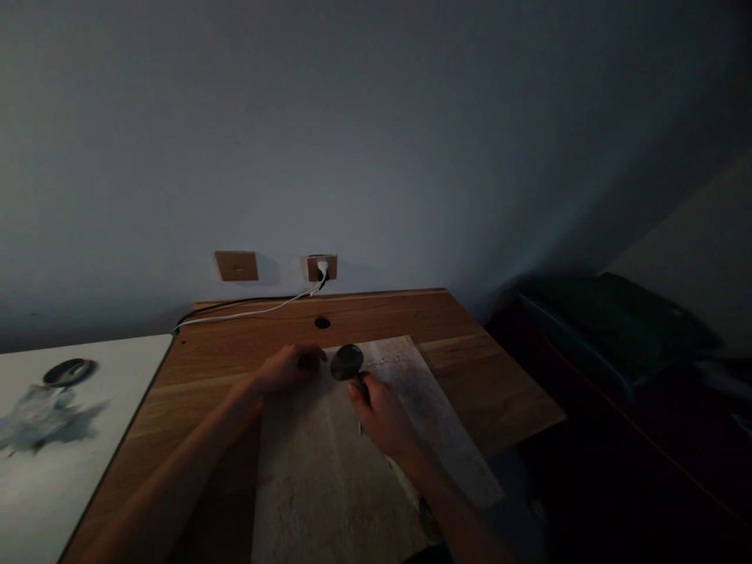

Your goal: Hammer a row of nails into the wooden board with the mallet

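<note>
My right hand [385,415] is closed round the handle of a dark, round-headed utensil [347,362]; in the dim light I cannot tell its exact kind. The head is over the upper part of a pale wooden board [317,486]. Small white bits [388,360] lie in a loose row on the board, just right of the head. My left hand [292,366] is at the board's upper left corner, fingers loosely curved and in shadow, with nothing visible in them. A long pale item with a dark end [411,489] is partly hidden under my right forearm.
The board lies on a brown wooden table [499,384] against the wall. To the left, a white table [88,501] bears a crumpled plastic bag [44,415] and a dark round dish [69,372]. Cables [252,313] run to a wall socket [322,268]. A dark cushion-like shape [623,321] is at right.
</note>
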`<state>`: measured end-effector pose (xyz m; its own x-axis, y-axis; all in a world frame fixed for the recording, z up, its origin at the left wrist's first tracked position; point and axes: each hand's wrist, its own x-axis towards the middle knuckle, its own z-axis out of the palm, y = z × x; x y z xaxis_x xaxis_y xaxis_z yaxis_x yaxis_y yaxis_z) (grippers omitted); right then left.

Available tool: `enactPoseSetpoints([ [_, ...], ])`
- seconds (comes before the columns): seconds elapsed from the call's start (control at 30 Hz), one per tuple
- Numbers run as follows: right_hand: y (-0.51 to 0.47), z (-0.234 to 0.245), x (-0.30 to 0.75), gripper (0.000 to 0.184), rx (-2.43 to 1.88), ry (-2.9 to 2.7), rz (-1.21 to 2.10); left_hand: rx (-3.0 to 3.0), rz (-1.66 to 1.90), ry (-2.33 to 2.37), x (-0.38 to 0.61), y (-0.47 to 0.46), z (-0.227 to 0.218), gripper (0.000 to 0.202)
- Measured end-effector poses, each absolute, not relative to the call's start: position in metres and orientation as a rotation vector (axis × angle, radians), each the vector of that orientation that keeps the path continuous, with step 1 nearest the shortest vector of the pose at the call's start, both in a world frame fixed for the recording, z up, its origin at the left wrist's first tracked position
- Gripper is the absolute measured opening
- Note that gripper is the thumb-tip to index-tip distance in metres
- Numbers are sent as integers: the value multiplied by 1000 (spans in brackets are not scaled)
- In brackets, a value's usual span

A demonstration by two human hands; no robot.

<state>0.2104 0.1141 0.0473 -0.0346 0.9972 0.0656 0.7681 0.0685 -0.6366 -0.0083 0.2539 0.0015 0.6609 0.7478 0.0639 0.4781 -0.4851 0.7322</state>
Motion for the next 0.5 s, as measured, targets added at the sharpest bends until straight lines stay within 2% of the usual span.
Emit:
enactPoseSetpoints([
  [0.13, 126, 51, 191, 25, -1749, -1930, 552, 2176, 538, 899, -10, 256, -4, 27],
  [0.3, 128, 42, 183, 31, -1850, -2034, 531, 2171, 560, 902, -9, 255, -4, 40],
  [0.5, 131, 43, 185, 30, -1897, -2012, 539, 2198, 560, 912, -9, 256, -5, 40],
])
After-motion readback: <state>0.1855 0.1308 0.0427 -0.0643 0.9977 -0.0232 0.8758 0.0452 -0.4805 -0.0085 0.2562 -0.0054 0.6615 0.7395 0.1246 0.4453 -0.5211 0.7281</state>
